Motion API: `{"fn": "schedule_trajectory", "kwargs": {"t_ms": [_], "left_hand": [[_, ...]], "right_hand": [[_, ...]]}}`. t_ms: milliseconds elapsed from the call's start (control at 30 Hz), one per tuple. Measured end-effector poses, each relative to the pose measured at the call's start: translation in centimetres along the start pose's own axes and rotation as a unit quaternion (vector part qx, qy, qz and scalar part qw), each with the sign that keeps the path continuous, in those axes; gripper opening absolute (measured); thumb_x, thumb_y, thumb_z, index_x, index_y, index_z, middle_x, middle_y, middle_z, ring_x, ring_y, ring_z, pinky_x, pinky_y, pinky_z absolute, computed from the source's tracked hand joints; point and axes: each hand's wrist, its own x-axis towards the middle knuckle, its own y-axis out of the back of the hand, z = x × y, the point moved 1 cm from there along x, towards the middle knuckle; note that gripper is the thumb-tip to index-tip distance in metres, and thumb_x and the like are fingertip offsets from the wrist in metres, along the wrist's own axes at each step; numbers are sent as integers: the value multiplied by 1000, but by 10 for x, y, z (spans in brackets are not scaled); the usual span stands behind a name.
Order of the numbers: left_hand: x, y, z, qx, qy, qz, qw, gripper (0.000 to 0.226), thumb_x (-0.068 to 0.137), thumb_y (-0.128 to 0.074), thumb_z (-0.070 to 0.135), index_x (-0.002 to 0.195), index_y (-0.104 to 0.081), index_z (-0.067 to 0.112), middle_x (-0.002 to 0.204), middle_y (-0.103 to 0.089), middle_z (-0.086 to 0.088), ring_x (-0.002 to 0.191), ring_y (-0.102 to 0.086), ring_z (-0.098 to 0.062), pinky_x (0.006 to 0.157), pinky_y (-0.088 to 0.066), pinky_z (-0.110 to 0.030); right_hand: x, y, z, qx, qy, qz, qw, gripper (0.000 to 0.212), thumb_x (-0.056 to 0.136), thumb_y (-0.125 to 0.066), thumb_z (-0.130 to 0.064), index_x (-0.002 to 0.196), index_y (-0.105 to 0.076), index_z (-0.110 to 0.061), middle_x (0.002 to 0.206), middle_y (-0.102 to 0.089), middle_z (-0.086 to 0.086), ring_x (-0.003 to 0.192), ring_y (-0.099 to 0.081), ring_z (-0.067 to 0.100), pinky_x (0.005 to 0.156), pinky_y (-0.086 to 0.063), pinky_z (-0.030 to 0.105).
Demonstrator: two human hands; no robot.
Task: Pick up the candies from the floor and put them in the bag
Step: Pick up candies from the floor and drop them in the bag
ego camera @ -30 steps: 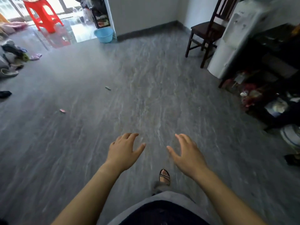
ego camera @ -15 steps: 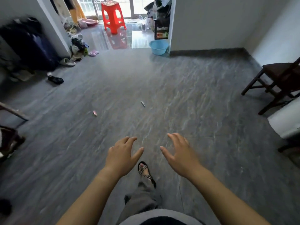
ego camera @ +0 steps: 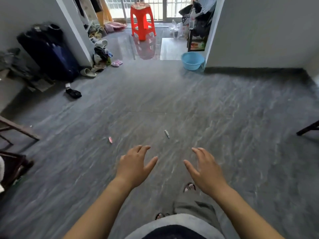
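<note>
Both hands reach forward over the grey streaked floor, palms down and holding nothing: the left hand has its fingers spread and lightly bent with the thumb angled to the right, and the right hand mirrors it with the thumb pointing left. Two candies lie on the floor just beyond the fingertips, well apart from each other. A pink candy sits to the far left of the left hand, and a silvery-grey candy lies between the two hands' lines, a little farther off; its wrapper is too small to read, though it looks like a twisted stick shape. Neither hand touches either candy. Below the right hand a sandalled foot shows on the floor. At the far end stands a red plastic stool on a glossy patch of floor, with a light blue basin at the corner of the right wall. A dark suitcase leans against the left wall, with slippers and clothes heaped near it.
</note>
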Motion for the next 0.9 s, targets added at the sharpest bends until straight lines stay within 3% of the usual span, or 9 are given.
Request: {"fn": "schedule_trajectory", "kwargs": {"t_ms": [400, 567, 733, 900], "left_hand": [[259, 32, 9, -48, 102, 10, 994, 54, 89, -42, 54, 134, -43, 24, 138, -46, 5, 127, -41, -15, 101, -36, -39], [349, 33, 1, -75, 114, 15, 991, 57, 86, -39, 59, 131, -45, 25, 134, -49, 5, 124, -44, -16, 100, -38, -39], [433, -10, -38, -88, 118, 3, 989, 51, 88, -43, 54, 131, -44, 27, 136, -47, 7, 125, -41, -13, 102, -37, -37], [535, -119, -92, -122, 137, -15, 983, 49, 89, -43, 51, 131, -43, 27, 135, -47, 6, 125, -42, -14, 100, -37, -37]], "right_hand": [[304, 50, -13, -15, 90, -85, 992, 59, 91, -43, -49, 140, -33, -17, 144, -36, -1, 135, -29, 17, 110, -25, 30], [391, 51, -12, -27, 79, -99, 992, 56, 91, -44, -47, 137, -35, -17, 143, -37, -1, 133, -31, 18, 107, -29, 30], [460, 1, 0, -25, 58, -96, 993, 55, 91, -43, -48, 137, -35, -20, 143, -37, -4, 135, -29, 13, 109, -27, 28], [541, -115, 47, -17, 17, -73, 997, 51, 90, -46, -46, 134, -40, -21, 140, -40, -5, 132, -33, 13, 106, -30, 27]]}}
